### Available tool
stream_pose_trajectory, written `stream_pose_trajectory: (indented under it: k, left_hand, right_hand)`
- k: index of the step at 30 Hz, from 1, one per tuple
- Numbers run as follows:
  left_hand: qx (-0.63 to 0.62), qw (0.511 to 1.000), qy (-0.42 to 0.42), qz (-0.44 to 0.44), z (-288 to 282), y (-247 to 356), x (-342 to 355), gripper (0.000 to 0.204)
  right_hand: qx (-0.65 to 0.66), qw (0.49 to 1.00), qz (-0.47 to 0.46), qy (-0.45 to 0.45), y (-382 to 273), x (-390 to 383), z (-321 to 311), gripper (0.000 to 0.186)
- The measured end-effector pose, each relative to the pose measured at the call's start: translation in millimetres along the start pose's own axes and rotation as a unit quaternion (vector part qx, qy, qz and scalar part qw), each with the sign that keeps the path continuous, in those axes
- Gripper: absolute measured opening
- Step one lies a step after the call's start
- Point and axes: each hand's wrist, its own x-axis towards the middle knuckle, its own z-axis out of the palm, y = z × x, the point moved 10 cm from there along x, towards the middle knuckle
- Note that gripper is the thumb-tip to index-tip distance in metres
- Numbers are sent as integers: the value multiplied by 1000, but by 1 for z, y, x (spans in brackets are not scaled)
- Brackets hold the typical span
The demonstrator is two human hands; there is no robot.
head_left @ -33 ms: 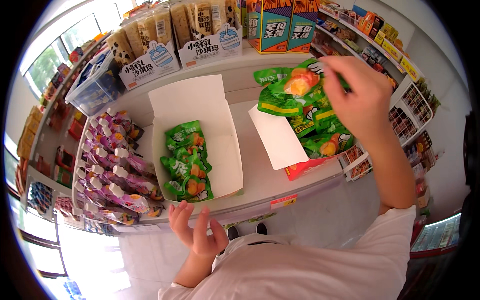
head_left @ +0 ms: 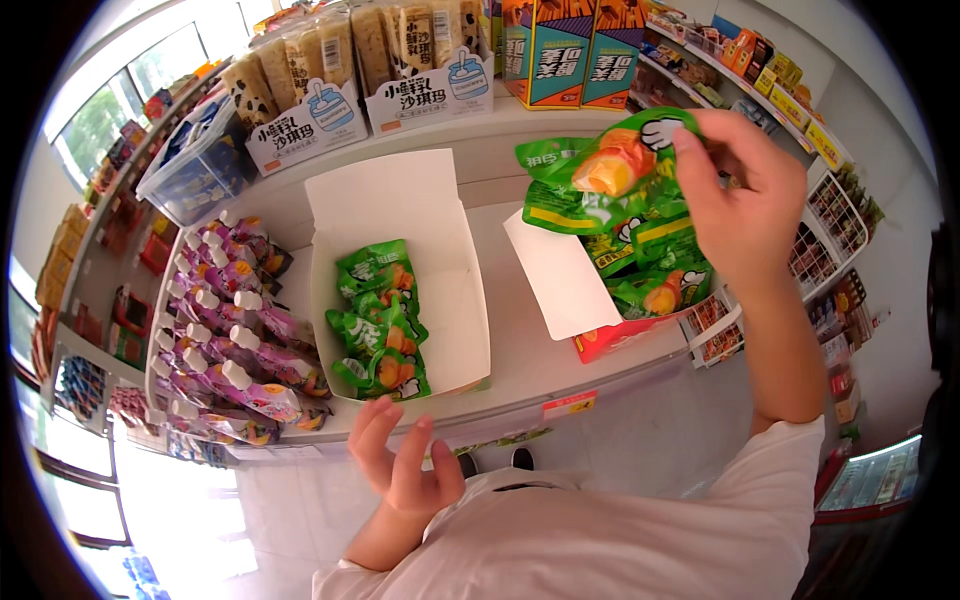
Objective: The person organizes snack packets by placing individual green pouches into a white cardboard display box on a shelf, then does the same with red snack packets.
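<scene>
My right hand (head_left: pixel 745 190) pinches a green snack packet (head_left: pixel 620 170) by its upper right corner, above a box (head_left: pixel 555 280) heaped with similar green packets (head_left: pixel 650 290). The box's white flap folds out to the left, and its red side shows below. A second white box (head_left: pixel 445 290), lid raised at the back, holds several green packets (head_left: pixel 390 320) in the middle of the shelf. Below this box's front edge, my left hand (head_left: pixel 410 465) is empty, fingers loosely bent and apart.
Purple pouches with white caps (head_left: pixel 250 340) fill the shelf's left part. Behind stand a clear bin (head_left: pixel 190 175), display cartons of wrapped pastries (head_left: pixel 320 115) and orange-teal boxes (head_left: pixel 570 55). A wire rack (head_left: pixel 835 225) hangs at the right. The shelf's front edge (head_left: pixel 515 400) curves below the boxes.
My right hand has shifted slightly to the right, and the packet in it is raised a little and turned. My left hand has moved slightly right, along with a small shift of the whole view.
</scene>
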Motion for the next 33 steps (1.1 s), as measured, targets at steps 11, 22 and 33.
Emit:
stream_pose_trajectory:
  k: [11,22,33]
  left_hand:
    - [-607,744,-10,-278,48,14,5,65]
    - [-352,931,-27,-87,0,-8,40,30]
    - [-122,983,135,-18,-32,-21,35,29]
  right_hand:
    - [539,702,431,-175,-72,-132,100,17]
    - [448,790,276,-315,-109,-152,120,64]
    - [167,870,26,-463,-124,-18,152,33]
